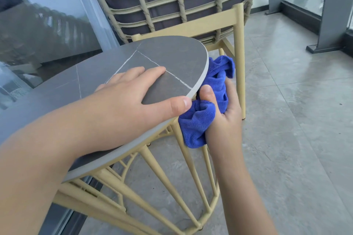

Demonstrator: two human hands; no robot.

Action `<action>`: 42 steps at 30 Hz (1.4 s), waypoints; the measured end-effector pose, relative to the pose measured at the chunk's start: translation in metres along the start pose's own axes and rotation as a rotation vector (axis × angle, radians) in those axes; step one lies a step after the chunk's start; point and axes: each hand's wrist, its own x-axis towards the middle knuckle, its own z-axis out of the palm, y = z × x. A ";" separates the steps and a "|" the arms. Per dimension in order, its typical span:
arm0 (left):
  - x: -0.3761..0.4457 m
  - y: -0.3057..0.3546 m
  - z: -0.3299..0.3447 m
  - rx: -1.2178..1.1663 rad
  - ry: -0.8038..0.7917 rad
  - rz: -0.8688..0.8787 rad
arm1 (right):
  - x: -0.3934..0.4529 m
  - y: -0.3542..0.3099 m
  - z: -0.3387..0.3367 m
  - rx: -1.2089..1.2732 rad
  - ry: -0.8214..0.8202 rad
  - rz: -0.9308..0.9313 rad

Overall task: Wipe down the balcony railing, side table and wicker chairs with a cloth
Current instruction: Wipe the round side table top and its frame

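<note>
Right hand (221, 112) is bunched around the blue microfibre cloth (202, 120), mid-frame, pressed against the rim of the round table (172, 57). Left hand (137, 91) lies flat, fingers spread, steadying the grey stone-look top. My worry: the top looks tilted, so pushing hard on the edge could tip it off its thin yellow metal legs. Wicker chair (172, 2) sits just behind, upper frame.
</note>
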 end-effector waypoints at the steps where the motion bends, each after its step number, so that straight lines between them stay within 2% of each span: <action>1: 0.000 0.000 0.000 0.004 -0.002 -0.003 | 0.001 0.003 -0.002 0.015 0.023 0.006; 6: 0.000 0.000 0.000 0.018 -0.007 -0.005 | -0.003 0.018 -0.010 0.084 0.084 -0.008; 20: 0.000 -0.001 0.001 0.023 -0.007 0.005 | -0.037 0.119 -0.062 0.053 0.162 0.356; 27: 0.001 -0.001 0.003 0.006 -0.004 0.011 | -0.066 0.189 -0.102 -0.182 0.205 0.532; 31: 0.000 -0.002 0.004 -0.039 0.011 0.010 | -0.082 0.229 -0.123 -0.186 0.192 0.644; 33: -0.001 -0.002 0.003 -0.066 0.021 0.012 | -0.083 0.228 -0.122 -0.160 0.214 0.641; 39: -0.003 -0.002 0.005 -0.097 0.032 0.007 | -0.082 0.155 -0.087 -0.010 0.358 0.527; 42: -0.004 -0.002 0.005 -0.097 0.034 0.006 | -0.074 0.123 -0.068 0.096 0.356 0.447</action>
